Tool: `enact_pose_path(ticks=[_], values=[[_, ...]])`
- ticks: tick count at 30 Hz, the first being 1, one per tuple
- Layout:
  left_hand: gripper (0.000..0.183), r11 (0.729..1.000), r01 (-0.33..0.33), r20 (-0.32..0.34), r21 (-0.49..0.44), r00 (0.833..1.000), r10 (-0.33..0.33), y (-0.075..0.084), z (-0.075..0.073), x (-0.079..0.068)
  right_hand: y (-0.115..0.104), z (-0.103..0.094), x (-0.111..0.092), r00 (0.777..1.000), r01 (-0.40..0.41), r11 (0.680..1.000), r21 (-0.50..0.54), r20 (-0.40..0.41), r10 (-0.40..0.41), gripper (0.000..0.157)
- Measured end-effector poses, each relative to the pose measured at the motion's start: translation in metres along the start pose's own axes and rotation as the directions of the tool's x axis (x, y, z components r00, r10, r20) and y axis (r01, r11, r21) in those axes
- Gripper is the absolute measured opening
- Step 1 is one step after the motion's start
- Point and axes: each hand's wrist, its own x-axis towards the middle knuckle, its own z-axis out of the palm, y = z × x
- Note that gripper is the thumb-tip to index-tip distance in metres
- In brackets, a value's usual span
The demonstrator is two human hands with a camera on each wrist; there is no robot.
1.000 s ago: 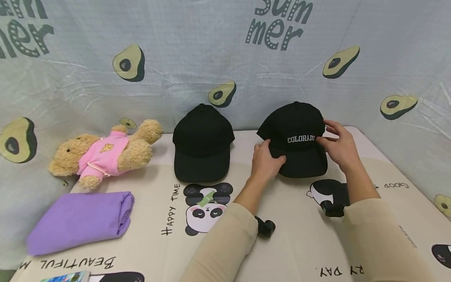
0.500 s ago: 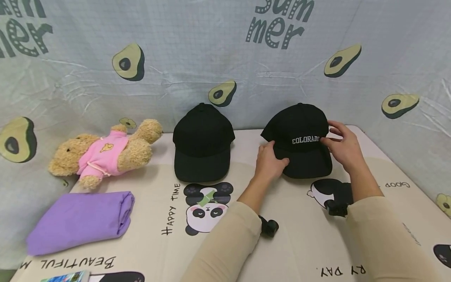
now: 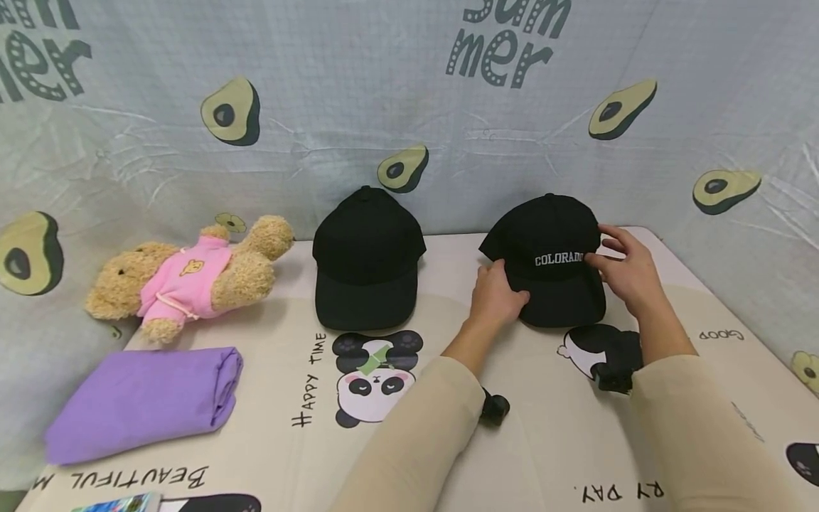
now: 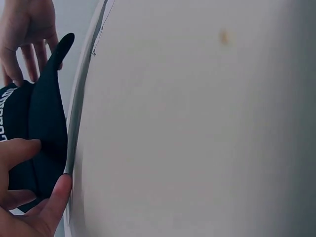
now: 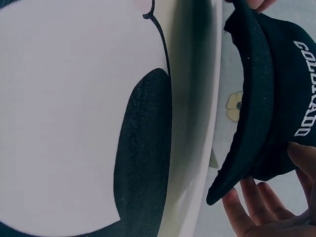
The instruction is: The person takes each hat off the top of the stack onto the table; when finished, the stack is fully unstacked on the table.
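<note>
A black baseball cap (image 3: 544, 235) with white COLORADO lettering stands at the back right of the table, its brim toward me. My left hand (image 3: 495, 299) holds its left side, thumb on the brim and fingers at the edge, as the left wrist view also shows on the cap (image 4: 47, 118). At the cap's right side is my right hand (image 3: 630, 274), its thumb beside the last letters and its other fingers round the side. In the right wrist view those fingers (image 5: 252, 205) reach behind the brim. A second, plain black cap (image 3: 367, 256) stands to the left.
A teddy bear (image 3: 192, 277) in a pink top lies at the back left. In front of it is a folded purple cloth (image 3: 147, 402). A colourful flat item (image 3: 118, 503) is cut off at the bottom edge. A printed curtain (image 3: 307, 92) hangs behind the table.
Both hands and the COLORADO cap have shifted slightly to the right, and the cap has come down a little. The plain cap, bear and cloth stay in place.
</note>
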Motion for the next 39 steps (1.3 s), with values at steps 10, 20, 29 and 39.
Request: enact_pose_path(ticks=[10, 20, 29, 39], values=[[0.067, 0.999, -0.004, -0.03, 0.034, 1.0, 0.005, 0.005, 0.007, 0.004, 0.004, -0.004, 0.005, 1.0, -0.029, 1.0, -0.004, 0.002, 0.029, 0.067], [0.063, 1.0, 0.0, -0.071, -0.017, 0.997, -0.001, 0.007, 0.014, 0.002, 0.008, -0.005, 0.007, 0.999, -0.035, 0.999, -0.013, -0.013, 0.034, 0.067], [0.057, 0.999, 0.007, -0.094, -0.042, 0.995, -0.011, 0.012, 0.021, -0.001, 0.013, -0.006, 0.01, 0.995, -0.093, 0.995, 0.046, -0.025, 0.094, 0.065], [0.057, 0.999, 0.008, -0.062, -0.036, 0.998, -0.01, 0.014, 0.027, -0.005, 0.019, -0.004, 0.011, 0.992, -0.127, 0.989, 0.08, 0.016, 0.126, 0.068]])
